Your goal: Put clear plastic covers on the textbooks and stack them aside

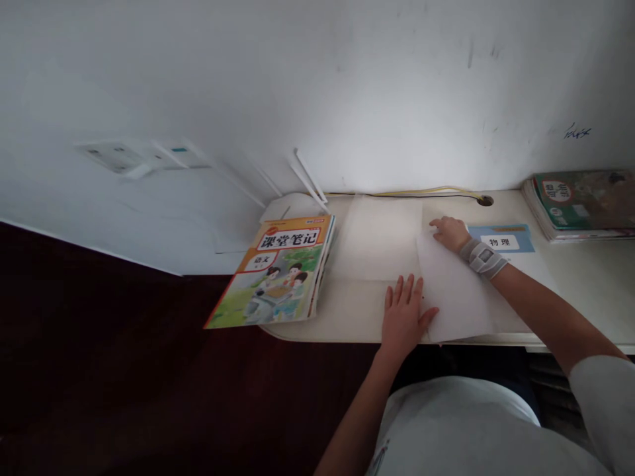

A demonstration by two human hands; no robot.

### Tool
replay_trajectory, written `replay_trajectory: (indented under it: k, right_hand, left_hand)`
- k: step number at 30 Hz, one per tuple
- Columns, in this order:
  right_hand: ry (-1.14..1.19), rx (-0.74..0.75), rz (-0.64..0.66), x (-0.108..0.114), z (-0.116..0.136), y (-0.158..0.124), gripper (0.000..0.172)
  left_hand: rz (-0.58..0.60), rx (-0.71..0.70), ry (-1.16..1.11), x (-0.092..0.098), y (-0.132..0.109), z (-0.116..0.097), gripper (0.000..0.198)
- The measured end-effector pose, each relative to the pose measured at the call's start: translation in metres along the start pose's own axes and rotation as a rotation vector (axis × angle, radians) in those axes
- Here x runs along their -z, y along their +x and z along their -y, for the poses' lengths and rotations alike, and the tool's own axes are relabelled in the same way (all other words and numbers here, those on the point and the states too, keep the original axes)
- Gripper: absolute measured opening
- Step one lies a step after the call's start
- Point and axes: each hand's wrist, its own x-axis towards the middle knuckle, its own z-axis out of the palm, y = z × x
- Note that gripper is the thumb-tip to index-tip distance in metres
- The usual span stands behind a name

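Note:
A white sheet (454,294) lies slanted near the front edge of the desk, over part of a blue-and-white booklet (523,239). My left hand (404,314) rests flat with fingers spread at the sheet's left lower side, its thumb over the paper. At the sheet's upper end is my right hand (450,233), wearing a grey wristband; its fingers are partly curled, and whether they pinch the paper is too small to tell. Another thin pale sheet (380,238) lies flat to the left, with its lower edge just above my left fingertips.
An orange-and-green book (285,271) tops a stack at the desk's left end, jutting past the edge. More books (585,205) are piled at the right back. A yellow cable (421,192) runs along the wall to a round hole (485,200).

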Motion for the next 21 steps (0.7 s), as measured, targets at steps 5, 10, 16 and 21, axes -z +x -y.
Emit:
replay_trajectory:
  k: [5,10,16,21]
  right_hand:
    - [0.040,-0.019,-0.084,-0.005,0.010,0.009,0.038]
    - [0.052,-0.066,-0.118,-0.002,0.008,0.012,0.035]
    - [-0.002,0.134,-0.174,0.014,0.023,-0.031,0.039]
    - [-0.016,0.380,-0.155,0.006,0.006,-0.120,0.047]
  left_hand:
    - [0.010,0.004,-0.026,0.000,-0.002,0.001,0.069]
    - [0.042,-0.004,-0.041,-0.002,-0.002,0.003,0.067]
    - [0.031,0.026,-0.072,-0.002,-0.001,0.003,0.056]
    - [0.019,0.021,-0.072,-0.003,-0.001,0.004,0.055]
